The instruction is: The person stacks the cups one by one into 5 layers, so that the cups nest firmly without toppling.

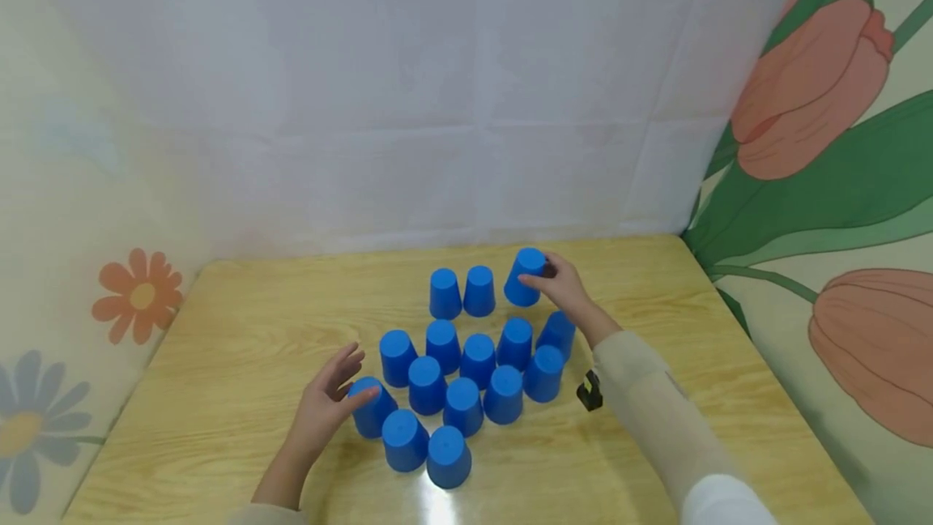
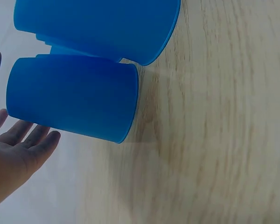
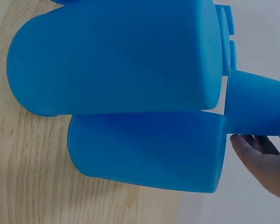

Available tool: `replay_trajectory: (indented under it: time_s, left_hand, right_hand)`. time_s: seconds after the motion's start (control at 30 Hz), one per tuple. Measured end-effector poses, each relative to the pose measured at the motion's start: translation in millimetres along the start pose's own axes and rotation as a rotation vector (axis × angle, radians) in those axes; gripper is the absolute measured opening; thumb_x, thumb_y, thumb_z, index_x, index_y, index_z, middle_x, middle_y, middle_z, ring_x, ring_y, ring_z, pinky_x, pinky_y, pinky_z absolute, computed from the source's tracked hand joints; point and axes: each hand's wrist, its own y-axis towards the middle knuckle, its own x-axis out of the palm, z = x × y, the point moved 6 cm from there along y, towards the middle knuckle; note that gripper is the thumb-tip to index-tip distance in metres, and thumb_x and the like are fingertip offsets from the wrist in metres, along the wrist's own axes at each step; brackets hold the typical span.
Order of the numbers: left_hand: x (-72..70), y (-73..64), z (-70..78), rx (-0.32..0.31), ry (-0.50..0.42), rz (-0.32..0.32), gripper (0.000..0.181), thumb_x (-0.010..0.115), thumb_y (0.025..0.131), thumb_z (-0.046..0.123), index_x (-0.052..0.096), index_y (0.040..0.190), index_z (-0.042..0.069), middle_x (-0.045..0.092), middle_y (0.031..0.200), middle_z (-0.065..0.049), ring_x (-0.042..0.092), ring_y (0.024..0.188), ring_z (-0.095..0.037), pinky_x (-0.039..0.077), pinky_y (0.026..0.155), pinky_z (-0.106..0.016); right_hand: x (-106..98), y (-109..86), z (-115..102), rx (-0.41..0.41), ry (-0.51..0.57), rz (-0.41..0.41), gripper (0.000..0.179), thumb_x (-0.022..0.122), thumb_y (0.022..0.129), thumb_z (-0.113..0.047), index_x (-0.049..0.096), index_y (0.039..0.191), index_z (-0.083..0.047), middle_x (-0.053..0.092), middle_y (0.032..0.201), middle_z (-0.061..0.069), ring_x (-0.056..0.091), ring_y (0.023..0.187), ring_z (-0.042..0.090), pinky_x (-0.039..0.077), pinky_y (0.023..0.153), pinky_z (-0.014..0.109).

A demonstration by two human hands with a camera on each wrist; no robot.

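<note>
In the head view, my right hand (image 1: pixel 564 286) pinches an upside-down blue cup (image 1: pixel 521 282) between thumb and fingers at the back right. The right wrist view shows this held cup (image 3: pixel 259 105) raised, its rim about level with the tops of nearer cups. My left hand (image 1: pixel 328 395) lies beside the leftmost blue cup (image 1: pixel 372 409), fingers spread loosely along its outer side and thumb over its near top edge. From the left wrist, the left fingers (image 2: pixel 45 147) show right at that cup's wall (image 2: pixel 70 95), uncurled. The cup stands upside down on the table.
Several more upside-down blue cups (image 1: pixel 478 359) stand close together in rows on the wooden table (image 1: pixel 277 322). Two cups (image 1: pixel 479 292) form a separate pair behind them. A small black object (image 1: pixel 590 390) lies near the right forearm. White cloth (image 1: pixel 379 104) hangs behind the table.
</note>
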Motion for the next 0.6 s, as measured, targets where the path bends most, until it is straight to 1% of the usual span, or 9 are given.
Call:
replay_trajectory:
  time_s: [0.17, 0.27, 0.47, 0.6]
  left_hand:
    - [1.5, -3.3, -3.3, -0.012, 0.024, 0.015, 0.068, 0.065, 0.077, 0.025, 0.029, 0.134, 0.012, 0.034, 0.131, -0.018, 0.03, 0.119, -0.034, 0.028, 0.092, -0.051]
    - [2.8, -4.7, -6.5, -0.024, 0.037, 0.019, 0.069, 0.065, 0.077, 0.026, 0.029, 0.134, 0.012, 0.034, 0.131, -0.018, 0.03, 0.119, -0.035, 0.028, 0.092, -0.051]
    - [5.5, -6.5, -9.1, -0.046, 0.028, 0.028, 0.071, 0.066, 0.076, 0.029, 0.029, 0.134, 0.013, 0.033, 0.132, -0.017, 0.029, 0.12, -0.034, 0.029, 0.092, -0.049]
    - [6.7, -8.9, -10.2, -0.077, 0.029, 0.04, 0.072, 0.066, 0.075, 0.032, 0.028, 0.134, 0.015, 0.034, 0.132, -0.016, 0.029, 0.12, -0.033, 0.029, 0.092, -0.047]
  right_hand:
    - [4, 6.5, 3, 0.024, 0.0, 0.017, 0.05, 0.064, 0.078, -0.02, 0.044, 0.122, -0.004, 0.048, 0.116, 0.014, 0.044, 0.107, 0.027, 0.038, 0.088, 0.04]
    - [7, 9.2, 7, 0.04, 0.008, 0.003, 0.05, 0.063, 0.079, -0.019, 0.043, 0.122, -0.003, 0.047, 0.118, 0.015, 0.043, 0.108, 0.028, 0.038, 0.088, 0.041]
    - [13, 19.0, 18, 0.137, 0.033, -0.015, 0.052, 0.063, 0.08, -0.018, 0.041, 0.125, -0.006, 0.042, 0.123, 0.016, 0.04, 0.112, 0.03, 0.038, 0.088, 0.042]
    - [16, 24.1, 22, 0.176, -0.001, -0.018, 0.054, 0.063, 0.079, -0.017, 0.039, 0.126, -0.007, 0.042, 0.124, 0.016, 0.04, 0.112, 0.03, 0.039, 0.087, 0.04]
